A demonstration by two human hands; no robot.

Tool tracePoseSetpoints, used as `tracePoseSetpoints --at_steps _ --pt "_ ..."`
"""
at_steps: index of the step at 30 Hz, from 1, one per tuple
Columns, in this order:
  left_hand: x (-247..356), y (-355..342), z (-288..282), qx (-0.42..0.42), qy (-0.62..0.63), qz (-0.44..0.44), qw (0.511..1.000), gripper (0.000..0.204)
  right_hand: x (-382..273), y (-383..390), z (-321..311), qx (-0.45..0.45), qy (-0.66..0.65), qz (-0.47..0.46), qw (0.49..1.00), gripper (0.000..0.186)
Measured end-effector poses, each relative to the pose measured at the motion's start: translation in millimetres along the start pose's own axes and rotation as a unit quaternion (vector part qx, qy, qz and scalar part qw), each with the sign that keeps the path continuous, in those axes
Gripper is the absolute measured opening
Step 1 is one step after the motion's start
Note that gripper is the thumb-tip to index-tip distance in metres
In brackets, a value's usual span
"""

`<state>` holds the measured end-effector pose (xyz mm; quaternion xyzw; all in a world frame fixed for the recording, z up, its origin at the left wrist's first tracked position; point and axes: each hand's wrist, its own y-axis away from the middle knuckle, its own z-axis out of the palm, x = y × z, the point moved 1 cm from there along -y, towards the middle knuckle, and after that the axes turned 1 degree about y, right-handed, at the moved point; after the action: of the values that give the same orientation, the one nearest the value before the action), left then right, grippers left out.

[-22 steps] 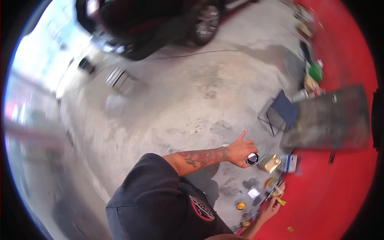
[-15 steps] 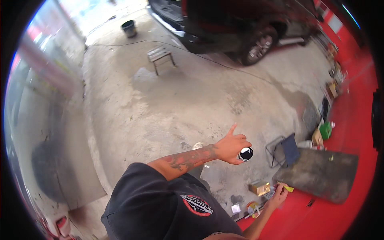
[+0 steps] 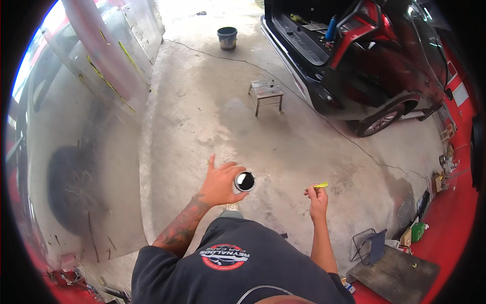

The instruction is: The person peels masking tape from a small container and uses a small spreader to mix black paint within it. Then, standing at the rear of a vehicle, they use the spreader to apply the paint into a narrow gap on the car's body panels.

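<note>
An open-backed car [image 3: 367, 78] on stained concrete [image 3: 283, 152] suggests a vehicle workshop.

Car [image 3: 374, 76] cut off above, can [image 3: 253, 181] partly hidden by left grip [image 3: 221, 183]

A low stool [image 3: 267, 90] stands on the stained concrete floor [image 3: 195, 114].

Through the head camera I see the left hand [image 3: 221, 182] curled around the side of a round can [image 3: 245, 190] with dark contents, one finger sticking out. The right hand [image 3: 317, 199], well apart, pinches a small yellow piece [image 3: 321, 185]; I can't tell what it is. Beyond them on the concrete floor [image 3: 202, 116] I have a stool [image 3: 266, 90], a dark bucket [image 3: 227, 40] and, to the right, an open-backed car [image 3: 364, 81].
</note>
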<state>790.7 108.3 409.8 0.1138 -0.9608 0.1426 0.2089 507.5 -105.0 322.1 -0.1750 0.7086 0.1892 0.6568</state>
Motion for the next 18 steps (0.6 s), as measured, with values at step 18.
tracePoseSetpoints --at_steps 18 --pt "-282.3 -126.2 -130.9 0.133 -0.042 -0.226 0.964 0.058 16.4 -356.6 244.6 -0.088 0.097 -0.016 0.991 0.020"
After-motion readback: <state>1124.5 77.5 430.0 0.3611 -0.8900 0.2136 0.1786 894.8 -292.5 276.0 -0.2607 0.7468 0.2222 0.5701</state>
